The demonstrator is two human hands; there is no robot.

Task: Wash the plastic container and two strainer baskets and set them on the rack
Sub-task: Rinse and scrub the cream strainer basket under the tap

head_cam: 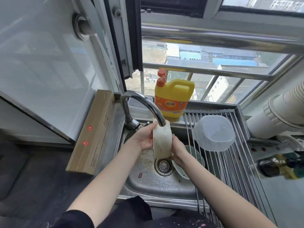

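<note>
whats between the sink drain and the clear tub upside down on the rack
In the head view, a white slotted strainer basket and a pale green one lie in the steel sink, partly under the rack.

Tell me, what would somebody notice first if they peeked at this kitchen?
Probably the bright yellow soap jug with its orange pump, standing on the ledge behind the sink by the window. Next, the white basket held on its edge under the faucet, the left hand on one side, the right hand on the other. A clear plastic container sits upside down on the rack at right.
</note>
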